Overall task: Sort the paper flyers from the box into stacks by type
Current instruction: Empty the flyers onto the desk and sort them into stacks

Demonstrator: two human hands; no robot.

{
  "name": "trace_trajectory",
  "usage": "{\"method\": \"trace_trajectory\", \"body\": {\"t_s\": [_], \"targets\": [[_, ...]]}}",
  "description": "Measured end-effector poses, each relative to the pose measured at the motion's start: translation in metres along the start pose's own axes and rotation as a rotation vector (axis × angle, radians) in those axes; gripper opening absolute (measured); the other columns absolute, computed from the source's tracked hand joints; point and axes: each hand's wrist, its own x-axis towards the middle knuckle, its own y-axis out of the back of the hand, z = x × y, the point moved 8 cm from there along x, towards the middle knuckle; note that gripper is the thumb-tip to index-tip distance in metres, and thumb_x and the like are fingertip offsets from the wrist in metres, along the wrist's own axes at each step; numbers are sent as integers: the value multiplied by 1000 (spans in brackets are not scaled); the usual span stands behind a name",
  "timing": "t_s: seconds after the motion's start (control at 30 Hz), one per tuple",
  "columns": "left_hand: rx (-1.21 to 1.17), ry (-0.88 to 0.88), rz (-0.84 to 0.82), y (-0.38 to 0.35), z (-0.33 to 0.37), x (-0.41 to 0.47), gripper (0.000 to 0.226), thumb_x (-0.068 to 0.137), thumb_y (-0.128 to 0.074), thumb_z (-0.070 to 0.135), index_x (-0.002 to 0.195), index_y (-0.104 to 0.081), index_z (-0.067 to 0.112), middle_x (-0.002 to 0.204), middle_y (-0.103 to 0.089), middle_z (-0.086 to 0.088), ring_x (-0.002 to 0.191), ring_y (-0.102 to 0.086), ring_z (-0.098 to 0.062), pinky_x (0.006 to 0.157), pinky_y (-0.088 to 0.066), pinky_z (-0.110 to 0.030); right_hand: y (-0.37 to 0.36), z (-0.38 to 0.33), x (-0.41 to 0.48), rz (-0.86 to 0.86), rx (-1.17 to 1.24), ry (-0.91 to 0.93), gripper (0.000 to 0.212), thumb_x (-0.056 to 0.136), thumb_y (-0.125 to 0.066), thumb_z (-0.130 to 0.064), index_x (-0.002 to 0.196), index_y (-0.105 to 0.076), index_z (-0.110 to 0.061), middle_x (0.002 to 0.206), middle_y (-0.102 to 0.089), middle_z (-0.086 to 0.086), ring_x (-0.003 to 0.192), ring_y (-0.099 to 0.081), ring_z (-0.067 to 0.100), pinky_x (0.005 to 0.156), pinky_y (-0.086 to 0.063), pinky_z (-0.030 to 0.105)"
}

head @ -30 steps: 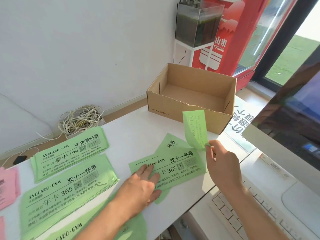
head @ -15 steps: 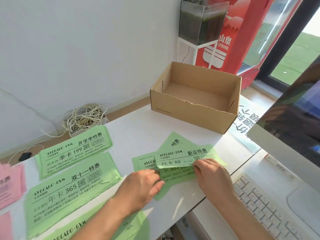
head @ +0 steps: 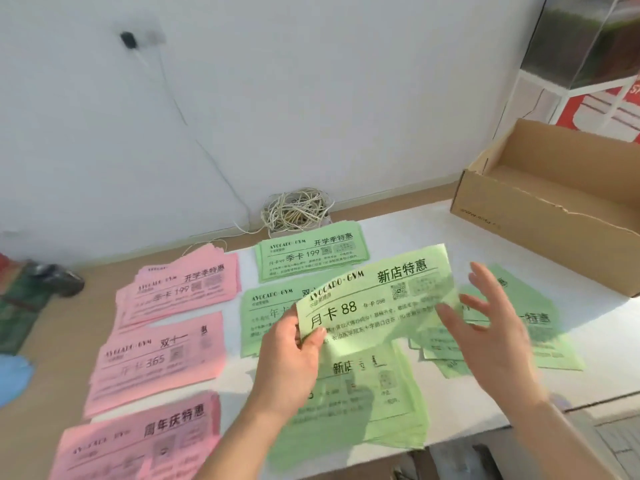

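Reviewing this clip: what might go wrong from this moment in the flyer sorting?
1. The left hand pinches the green flyer by one corner only, while the right hand is open, so the sheet may flop or slip.
2. The flyer hovers over two green stacks, the matching near stack and the middle stack, so it could land on the wrong one.

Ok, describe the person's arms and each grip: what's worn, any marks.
The left grip and right grip are bare hands, with no gloves, rings or watch in view. The left forearm and right forearm are bare to the frame edge, and no sleeves show. No straps, cables or markings are visible, though the image is slightly blurred.
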Motion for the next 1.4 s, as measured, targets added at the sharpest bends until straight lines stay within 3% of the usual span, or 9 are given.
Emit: {"method": "trace_trajectory", "body": {"t_s": [0.2,0.33,0.4,0.5,0.83,0.93,1.07,1.23,1.4], "targets": [[-139,41,-78,51,-44,-23,26,87,-63,3,104,-61,23,86,-74,7,78,-69,-9,72,-54,-26,-28,-5,-20,-135,256,-164,13,83,-68,-2,91,-71,-12,67,-73,-1,52,-63,6,49,-45,12],[267,-114,-176,55,-57,-30,37,79,-74,29,111,-57,38,113,-63,21,102,-59,-2,96,-46,-27,5,16,-40,239,366,-255,10,85,-66,-5,94,-65,-11,72,-70,3,50,-63,6,46,-46,12],[638,-210,-383,30,-69,-38,70,76,-67,54,137,-38,37,148,-29,18,136,-26,-6,116,-15,-27,16,26,-53,328,405,-282,12,87,-65,-5,98,-64,-8,80,-69,11,54,-62,10,47,-47,12],[872,-340,-569,-3,-81,-50,93,75,-55,68,148,-13,29,156,12,4,143,14,-15,116,9,-35,20,35,-70,356,394,-313,14,88,-63,-6,102,-63,-4,78,-67,13,59,-61,15,49,-47,14],[903,-378,-591,-11,-90,-60,87,81,-49,68,148,-10,28,155,14,2,144,10,-17,112,10,-31,1,36,-97,228,185,-305,8,90,-61,-9,89,-66,-15,70,-68,14,58,-54,21,66,-48,42],[624,-318,-415,13,-78,-55,64,93,-48,43,147,-20,23,149,-3,14,141,-9,-7,116,-5,-27,-11,38,-98,130,108,-307,8,90,-62,-11,86,-66,-15,66,-67,17,53,-52,20,67,-48,43],[381,-381,104,78,-49,-35,27,85,-57,3,104,-60,22,111,-57,13,101,-55,-7,95,-47,-32,-30,36,-100,41,41,-259,6,89,-62,-11,85,-65,-14,57,-65,10,47,-50,14,54,-43,31],[715,-412,-416,8,-53,-48,76,76,-53,66,140,-25,36,152,4,15,141,5,-9,115,1,-32,-56,35,-99,-83,-62,-251,5,91,-59,-16,88,-63,-16,50,-59,-3,39,-45,4,42,-37,18],[931,-401,-610,-37,-81,-54,105,68,-60,73,146,-1,34,155,22,-3,142,21,-26,116,6,-49,-74,39,-99,-164,-386,-174,21,88,-61,-30,108,-59,-22,84,-65,-6,71,-56,9,67,-51,32]]}}
